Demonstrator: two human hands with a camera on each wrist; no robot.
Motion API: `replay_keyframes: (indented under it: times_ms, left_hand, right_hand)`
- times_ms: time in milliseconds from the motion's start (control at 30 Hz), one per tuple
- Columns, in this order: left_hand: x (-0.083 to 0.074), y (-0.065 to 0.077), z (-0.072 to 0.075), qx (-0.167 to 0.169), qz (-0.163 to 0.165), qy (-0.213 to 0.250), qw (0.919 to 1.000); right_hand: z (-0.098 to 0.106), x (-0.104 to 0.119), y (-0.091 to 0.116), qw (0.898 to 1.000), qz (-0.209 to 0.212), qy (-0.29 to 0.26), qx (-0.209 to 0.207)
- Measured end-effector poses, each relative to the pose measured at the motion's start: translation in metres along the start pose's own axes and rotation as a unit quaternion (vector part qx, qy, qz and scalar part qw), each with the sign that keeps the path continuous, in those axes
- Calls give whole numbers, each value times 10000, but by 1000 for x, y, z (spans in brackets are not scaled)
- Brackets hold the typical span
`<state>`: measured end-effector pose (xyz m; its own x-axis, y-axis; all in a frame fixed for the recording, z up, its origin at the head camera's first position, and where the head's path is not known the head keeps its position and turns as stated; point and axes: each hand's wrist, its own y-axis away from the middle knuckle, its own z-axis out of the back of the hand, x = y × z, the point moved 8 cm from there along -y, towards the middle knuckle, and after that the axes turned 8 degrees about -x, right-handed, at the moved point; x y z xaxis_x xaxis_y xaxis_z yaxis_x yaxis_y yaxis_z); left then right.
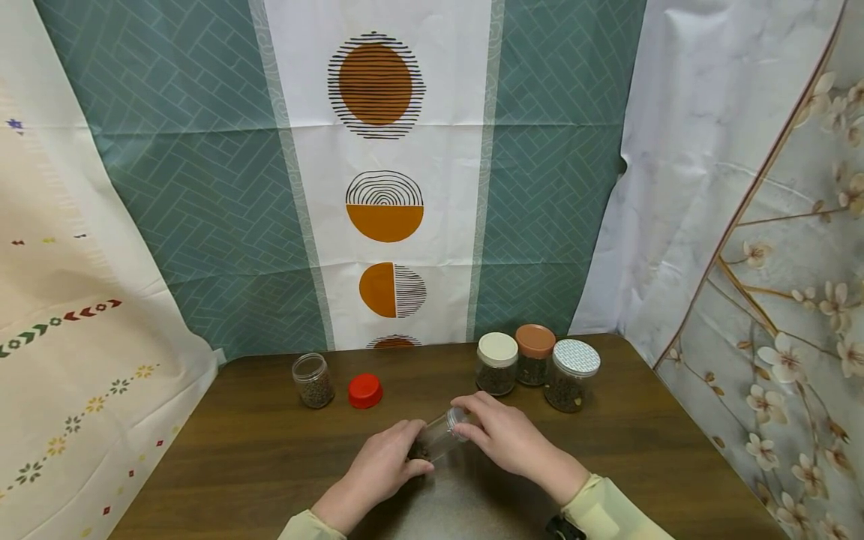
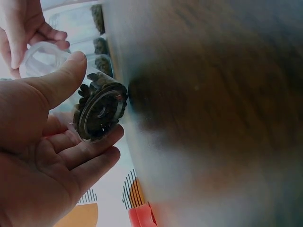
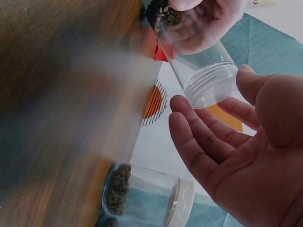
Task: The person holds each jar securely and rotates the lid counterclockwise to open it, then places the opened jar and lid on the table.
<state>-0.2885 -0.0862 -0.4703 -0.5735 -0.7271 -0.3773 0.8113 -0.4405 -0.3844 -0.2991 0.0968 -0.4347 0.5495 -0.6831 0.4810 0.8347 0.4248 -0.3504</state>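
Note:
A clear cylindrical jar (image 1: 440, 437) leans over the table, its threaded neck up and to the right. Dark, bean-like pieces (image 2: 102, 111) have gathered at its base. My left hand (image 1: 388, 459) grips the lower part, thumb on one side and fingers on the other. Around the neck is my right hand (image 1: 502, 436), its thumb at the rim and its fingers curved on the far side. No lid shows on this jar; the right wrist view shows bare threads. A red lid (image 1: 365, 391) lies on the table beyond the left hand.
Near the back left stands an uncapped jar (image 1: 313, 382) with dark contents. At the back right are three lidded jars: one white-topped (image 1: 497, 365), one orange-brown-topped (image 1: 535, 354), one with a patterned lid (image 1: 574, 375). Patterned cloths (image 1: 560, 187) hang behind the wooden table (image 1: 236, 457).

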Motion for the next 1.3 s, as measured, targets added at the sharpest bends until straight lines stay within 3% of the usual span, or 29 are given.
replay_keyframes:
  times_ms: [767, 1300]
  left_hand:
    - [2, 0, -1, 15, 97, 91, 9999]
    - [0, 0, 0, -19, 79, 59, 9999]
  right_hand:
    - [-1, 5, 4, 9983, 517, -260, 8]
    - [-1, 3, 7, 9980, 508, -379, 65]
